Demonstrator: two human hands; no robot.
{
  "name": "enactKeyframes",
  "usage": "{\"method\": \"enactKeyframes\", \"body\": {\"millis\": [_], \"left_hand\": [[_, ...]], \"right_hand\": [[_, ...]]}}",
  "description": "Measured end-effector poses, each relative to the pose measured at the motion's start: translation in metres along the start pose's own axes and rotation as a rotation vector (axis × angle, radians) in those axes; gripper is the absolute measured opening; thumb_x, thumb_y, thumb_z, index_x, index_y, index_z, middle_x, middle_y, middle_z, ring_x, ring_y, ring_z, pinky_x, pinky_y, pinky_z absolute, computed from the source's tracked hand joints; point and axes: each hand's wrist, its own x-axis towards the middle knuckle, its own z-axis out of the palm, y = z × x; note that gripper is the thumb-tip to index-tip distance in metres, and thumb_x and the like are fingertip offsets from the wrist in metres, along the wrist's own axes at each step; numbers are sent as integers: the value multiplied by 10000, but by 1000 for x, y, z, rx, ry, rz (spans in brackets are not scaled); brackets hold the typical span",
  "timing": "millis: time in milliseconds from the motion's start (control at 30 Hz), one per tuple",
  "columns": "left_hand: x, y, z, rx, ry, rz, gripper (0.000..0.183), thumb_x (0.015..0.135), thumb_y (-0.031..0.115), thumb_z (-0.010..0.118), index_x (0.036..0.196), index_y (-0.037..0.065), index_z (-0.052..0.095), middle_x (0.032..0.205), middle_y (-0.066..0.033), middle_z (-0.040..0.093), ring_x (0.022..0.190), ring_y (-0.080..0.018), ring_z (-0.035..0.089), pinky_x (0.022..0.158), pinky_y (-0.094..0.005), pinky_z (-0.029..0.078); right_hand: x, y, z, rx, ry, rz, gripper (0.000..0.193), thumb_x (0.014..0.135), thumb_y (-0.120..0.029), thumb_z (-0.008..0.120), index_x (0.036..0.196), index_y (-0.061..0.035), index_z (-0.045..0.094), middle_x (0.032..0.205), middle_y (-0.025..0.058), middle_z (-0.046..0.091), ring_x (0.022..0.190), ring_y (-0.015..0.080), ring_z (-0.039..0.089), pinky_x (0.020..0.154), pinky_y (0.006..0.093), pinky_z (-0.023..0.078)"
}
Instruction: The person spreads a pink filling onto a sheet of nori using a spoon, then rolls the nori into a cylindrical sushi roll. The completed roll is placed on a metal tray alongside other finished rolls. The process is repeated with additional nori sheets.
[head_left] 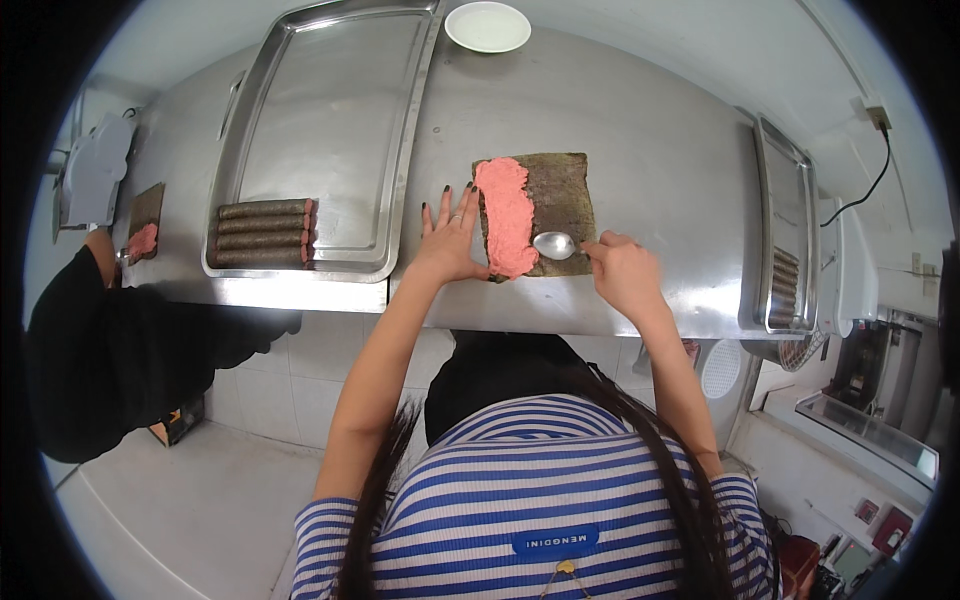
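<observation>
on steel counter (640, 130), left hand (450, 235) lies flat; right hand (620, 270) grips spoon (556, 244).

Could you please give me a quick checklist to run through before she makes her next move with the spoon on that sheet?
1. Dark sheet lies flat on the steel counter: ok.
2. Left hand steadies the sheet's left edge, palm down: ok.
3. Right hand grips the spoon, bowl resting on the sheet: ok.
4. Pink paste covers the whole sheet: not ok, only the left strip.
5. Spoon bowl still carries paste: cannot tell.
6. Tray with finished rolls has spare room: ok.
</observation>
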Motion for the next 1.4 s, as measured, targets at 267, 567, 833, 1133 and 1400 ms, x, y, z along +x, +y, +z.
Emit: {"method": "enactKeyframes", "body": {"millis": [267, 567, 833, 1133, 1400], "left_hand": [[0, 2, -2, -17, 5, 14, 1355, 520, 459, 838, 1502, 41, 5, 1572, -153, 102, 1446, -387, 25, 1137, -597, 64], [3, -2, 2, 11, 6, 15, 1362, 506, 471, 839, 1502, 39, 17, 1573, -134, 115, 1447, -385, 33, 1127, -620, 58], [0, -3, 4, -12, 51, 40, 1339, 510, 411, 836, 1506, 56, 16, 1568, -156, 128, 1445, -394, 37, 1128, -614, 70], [0, -1, 4, 4, 37, 21, 1362, 500, 512, 837, 1504, 42, 45, 1573, -124, 129, 1451, -366, 44, 1137, -598, 68], [2, -3, 5, 72, 15, 18, 1341, 519, 505, 821, 1503, 36, 40, 1577, -124, 105, 1453, -353, 37, 1139, -595, 86]], "right_hand": [[-12, -24, 33, -58, 51, -291, 171, 726, -98, 585, 857, -46, 682, 826, 78, 610, 816, 246, 620, 690, 368, 508], [-10, -18, 47, -176, 119, -304, 110, 737, -121, 575, 770, -42, 644, 787, 73, 598, 781, 235, 619, 653, 347, 507], [-9, -8, 25, -112, 79, -103, 120, 737, -104, 578, 788, -64, 679, 827, 77, 614, 789, 245, 637, 632, 370, 528], [12, -26, 34, -49, 59, -375, 129, 732, -102, 589, 815, -68, 683, 837, 65, 619, 830, 234, 615, 727, 367, 505], [50, -28, 38, -78, 167, -268, 172, 729, -112, 608, 866, -81, 707, 825, 65, 617, 816, 238, 618, 703, 382, 512]]}}
